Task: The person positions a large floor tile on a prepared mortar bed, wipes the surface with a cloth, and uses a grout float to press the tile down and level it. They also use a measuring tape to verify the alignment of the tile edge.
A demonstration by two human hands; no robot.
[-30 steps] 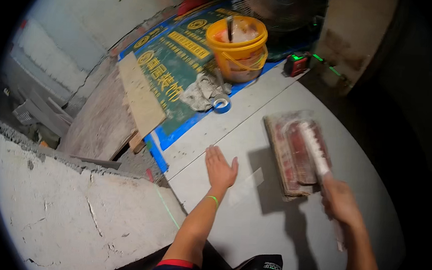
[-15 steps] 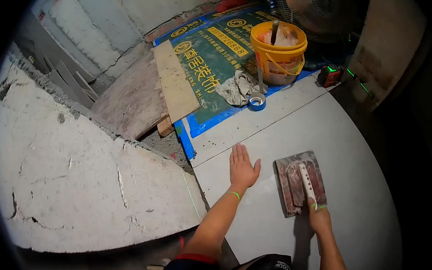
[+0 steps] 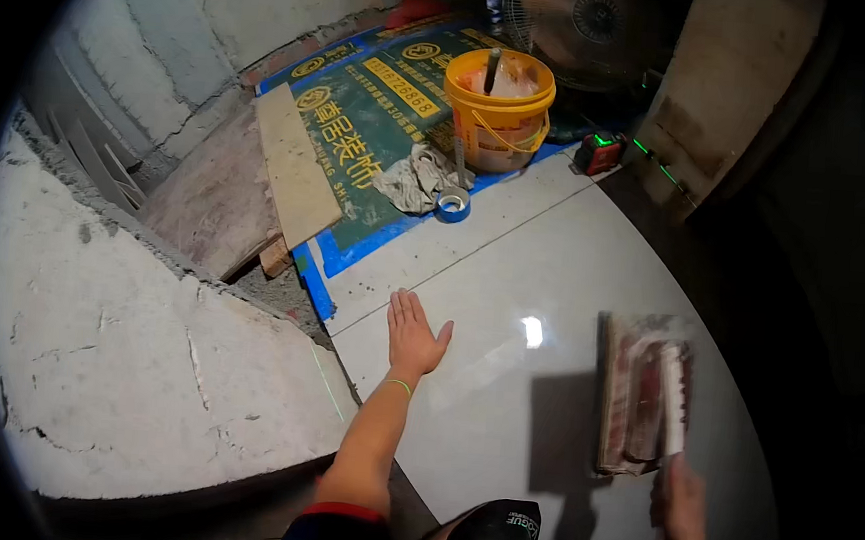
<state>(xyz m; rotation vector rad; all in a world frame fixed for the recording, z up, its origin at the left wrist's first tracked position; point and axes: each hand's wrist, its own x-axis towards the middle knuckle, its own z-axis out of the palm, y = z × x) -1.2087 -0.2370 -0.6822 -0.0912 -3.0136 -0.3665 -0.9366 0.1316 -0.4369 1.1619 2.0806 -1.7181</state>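
My left hand (image 3: 413, 343) lies flat on the large pale floor tile (image 3: 472, 423), fingers stretched out, near the joint with the tile beyond. On the right my right hand (image 3: 685, 503), blurred by motion, is wrapped round the white handle of a rectangular tiling float (image 3: 629, 409). The float's body is reddish brown and smeared with grey. It hangs above the tile, apart from it, and casts a dark shadow to its left. A bright spot of light shines on the tile between my hands.
Beyond the joint are a blue tape roll (image 3: 453, 205), a crumpled cloth (image 3: 417, 180), a yellow bucket (image 3: 499, 124) and a red laser level (image 3: 598, 154) throwing green lines. A fan (image 3: 590, 22) stands behind. A rough whitish slab (image 3: 146, 350) borders the left, beside a board (image 3: 292, 170).
My right hand has lifted the float off the tile and moved it to the right. My left hand stays flat on the tile. The whole view has shifted, with surroundings now further left.
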